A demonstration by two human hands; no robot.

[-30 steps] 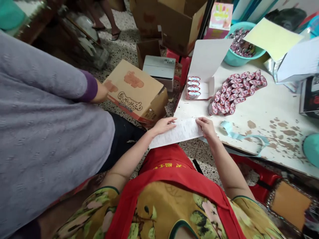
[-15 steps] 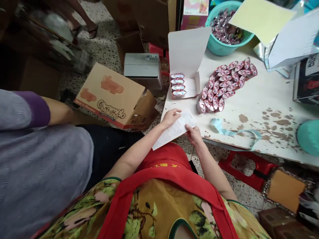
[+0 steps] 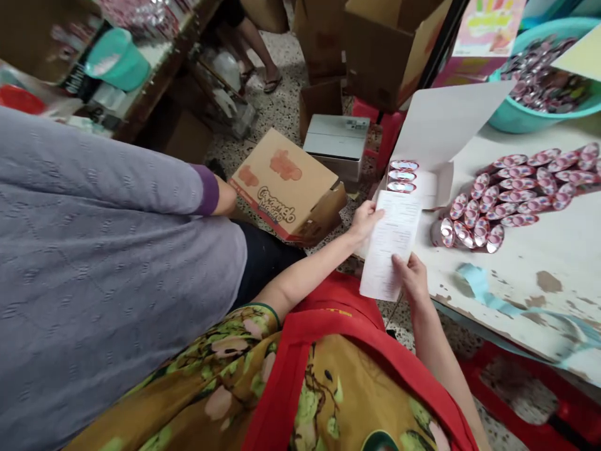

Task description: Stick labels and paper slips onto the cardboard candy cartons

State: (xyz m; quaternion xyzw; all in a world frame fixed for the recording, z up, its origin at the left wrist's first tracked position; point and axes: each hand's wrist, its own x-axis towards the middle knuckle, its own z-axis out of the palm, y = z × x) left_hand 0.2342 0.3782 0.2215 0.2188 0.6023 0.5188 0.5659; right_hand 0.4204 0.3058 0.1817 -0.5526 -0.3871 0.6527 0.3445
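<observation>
A printed white paper slip [image 3: 392, 241] stands nearly upright over the table's near-left corner. My left hand [image 3: 365, 219] pinches its upper left edge. My right hand [image 3: 412, 275] grips its lower right part, thumb on the front. Just beyond the slip lies an open white carton [image 3: 432, 141] with a few pink foil-lidded cups [image 3: 401, 176] stacked inside. To the right of it, several more such cups [image 3: 511, 197] lie in rows on the worn white table [image 3: 539, 250].
A person in a grey top [image 3: 94, 250] sits at my left, their hand near a tan cardboard box [image 3: 286, 185] on the floor. A grey box [image 3: 338, 141] and brown cartons stand behind it. A teal basin [image 3: 526, 116] of cups and a pale blue strip [image 3: 488, 294] are on the table.
The slip has been turned from lying crosswise to standing upright. My right hand slid to its lower end, my left stayed at the top. The view swung left.
</observation>
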